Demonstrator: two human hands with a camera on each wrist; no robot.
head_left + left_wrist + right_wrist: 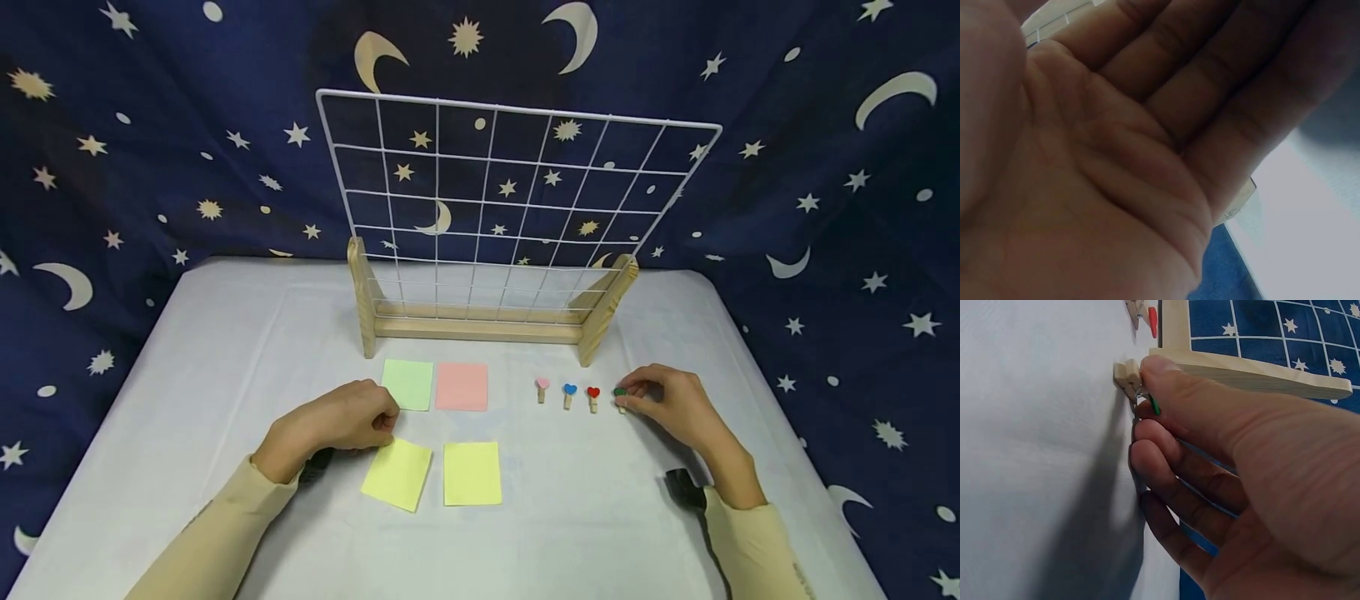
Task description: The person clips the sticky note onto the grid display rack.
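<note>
My right hand (671, 402) pinches a small wooden clothespin with a green heart (619, 392) between thumb and fingertips, low over the table. In the right wrist view this clothespin (1127, 376) shows its wooden ends beyond the thumb. To its left lie clothespins with a red heart (593, 392), a blue heart (570, 390) and a pink heart (542, 384). My left hand (341, 421) pinches the upper left corner of a tilted yellow sticky note (397, 475); its fingertips are hidden in the left wrist view, where the palm (1104, 175) fills most of the picture.
Another yellow sticky note (472, 473) lies right of the tilted one. Behind them are a green note (411, 385), partly overlapped by the left hand, and a pink note (462, 387). A white wire grid (495, 157) stands at the back in a wooden base (480, 330).
</note>
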